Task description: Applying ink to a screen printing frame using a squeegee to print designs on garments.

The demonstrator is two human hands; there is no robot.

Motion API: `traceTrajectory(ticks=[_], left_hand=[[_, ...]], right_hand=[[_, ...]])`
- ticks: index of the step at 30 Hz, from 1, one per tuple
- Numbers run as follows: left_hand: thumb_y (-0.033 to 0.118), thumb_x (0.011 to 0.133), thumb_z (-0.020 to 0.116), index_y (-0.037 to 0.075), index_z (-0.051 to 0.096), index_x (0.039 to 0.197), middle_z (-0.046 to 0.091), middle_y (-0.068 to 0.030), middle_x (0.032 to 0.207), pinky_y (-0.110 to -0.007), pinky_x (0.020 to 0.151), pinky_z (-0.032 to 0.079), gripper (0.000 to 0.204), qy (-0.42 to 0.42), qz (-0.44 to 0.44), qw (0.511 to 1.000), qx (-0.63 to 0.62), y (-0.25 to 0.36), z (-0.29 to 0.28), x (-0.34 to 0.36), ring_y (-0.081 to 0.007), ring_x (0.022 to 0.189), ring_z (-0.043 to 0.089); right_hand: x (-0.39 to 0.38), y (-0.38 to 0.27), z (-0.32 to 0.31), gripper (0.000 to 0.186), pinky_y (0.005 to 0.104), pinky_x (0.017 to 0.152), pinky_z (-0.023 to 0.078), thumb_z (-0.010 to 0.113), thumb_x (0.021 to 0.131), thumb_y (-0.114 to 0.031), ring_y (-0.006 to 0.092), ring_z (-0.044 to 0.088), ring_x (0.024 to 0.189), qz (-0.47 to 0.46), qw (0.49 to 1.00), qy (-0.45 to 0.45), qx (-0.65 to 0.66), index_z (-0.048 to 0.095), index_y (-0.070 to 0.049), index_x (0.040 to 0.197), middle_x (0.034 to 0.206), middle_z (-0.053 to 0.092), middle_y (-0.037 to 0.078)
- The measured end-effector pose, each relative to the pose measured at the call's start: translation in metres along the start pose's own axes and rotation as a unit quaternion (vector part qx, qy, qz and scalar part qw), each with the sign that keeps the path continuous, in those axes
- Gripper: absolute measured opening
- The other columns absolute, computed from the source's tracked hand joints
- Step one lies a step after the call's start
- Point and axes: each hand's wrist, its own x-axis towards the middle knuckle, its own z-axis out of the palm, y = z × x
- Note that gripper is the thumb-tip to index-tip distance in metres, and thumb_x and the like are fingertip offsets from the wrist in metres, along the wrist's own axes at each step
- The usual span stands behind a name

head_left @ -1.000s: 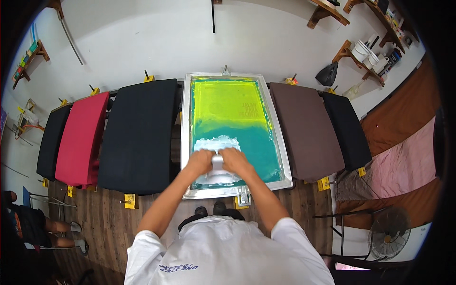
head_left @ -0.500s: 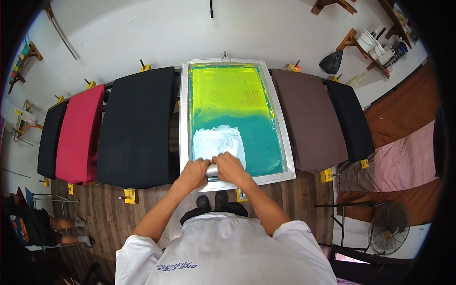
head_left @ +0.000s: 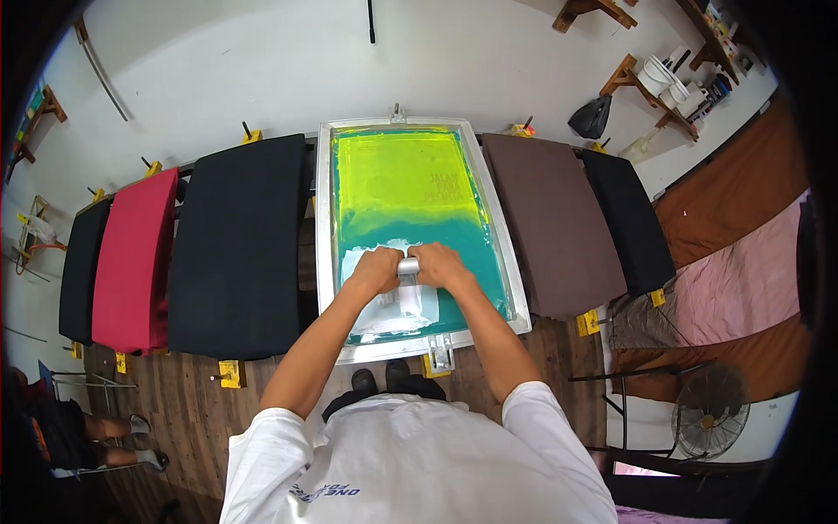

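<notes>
A screen-printing frame [head_left: 326, 218] with pale metal edges lies in front of me, its mesh yellow-green at the far part and teal [head_left: 467, 253] toward me. White ink [head_left: 415, 306] is spread over the near left of the mesh. My left hand [head_left: 377, 269] and my right hand [head_left: 439, 265] are closed side by side around a squeegee [head_left: 408, 266], over the far part of the ink. Only a silvery piece of it shows between my fists; its blade is hidden.
Padded platens stand either side: black [head_left: 240, 244], red [head_left: 135, 253] and black to the left, brown [head_left: 556, 227] and black [head_left: 627, 223] to the right. Yellow clamps [head_left: 230, 374] hold their ends. A fan [head_left: 709, 410] is at the lower right; another person's legs [head_left: 113, 441] show lower left.
Both hands have moved away from me with the squeegee, from the frame's near edge onto the ink area. Faint lettering now shows through the ink nearer me.
</notes>
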Motion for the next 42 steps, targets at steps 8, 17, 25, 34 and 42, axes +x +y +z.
traceTrajectory(ticks=[8,17,25,34,42], left_hand=[[0.009,0.069,0.068,0.006,0.069,0.089,0.069,-0.0178,0.084,-0.045,0.071,0.056,0.02,0.001,0.038,0.999,0.004,0.017,0.021,-0.043,-0.0343,0.079,0.069],[0.001,0.067,0.065,0.003,0.07,0.097,0.07,-0.0204,0.088,-0.044,0.077,0.055,0.03,0.0,0.058,0.993,-0.103,0.011,-0.005,-0.067,-0.038,0.082,0.068],[-0.008,0.068,0.064,0.003,0.052,0.129,0.055,-0.0147,0.133,-0.048,0.111,0.031,0.062,0.08,0.05,0.991,-0.094,-0.022,0.031,-0.108,-0.0305,0.128,0.047],[-0.004,0.077,0.059,-0.002,0.059,0.12,0.06,-0.0188,0.122,-0.048,0.11,0.031,0.044,0.145,-0.017,0.988,0.042,0.011,0.028,-0.113,-0.0307,0.118,0.056],[0.0,0.085,0.052,-0.002,0.057,0.125,0.06,-0.0227,0.121,-0.046,0.107,0.036,0.041,0.134,0.01,0.989,0.052,0.036,0.05,-0.126,-0.0338,0.117,0.058]], right_hand=[[-0.056,-0.016,0.026,0.025,0.0499,0.078,0.052,0.064,0.063,-0.001,0.044,0.064,0.085,-0.005,0.997,0.047,0.061,0.066,0.0,0.088,0.084,0.067,0.024],[-0.061,-0.054,0.01,0.025,0.0482,0.076,0.054,0.065,0.067,-0.001,0.041,0.066,0.086,0.016,1.0,0.006,-0.009,0.068,0.0,0.092,0.086,0.067,0.023],[-0.059,-0.086,0.078,0.03,0.0432,0.068,0.055,0.061,0.078,-0.007,0.0324,0.058,0.1,-0.028,0.975,0.124,-0.183,0.062,-0.001,0.107,0.104,0.059,0.016],[-0.066,-0.064,0.06,0.051,0.046,0.081,0.05,0.065,0.066,0.005,0.0316,0.055,0.11,-0.107,0.987,0.123,-0.011,0.058,-0.005,0.116,0.118,0.057,0.012],[-0.099,-0.051,0.074,0.057,0.0437,0.085,0.046,0.066,0.062,0.005,0.0312,0.053,0.111,-0.076,0.991,0.107,0.017,0.055,-0.004,0.117,0.122,0.054,0.011]])
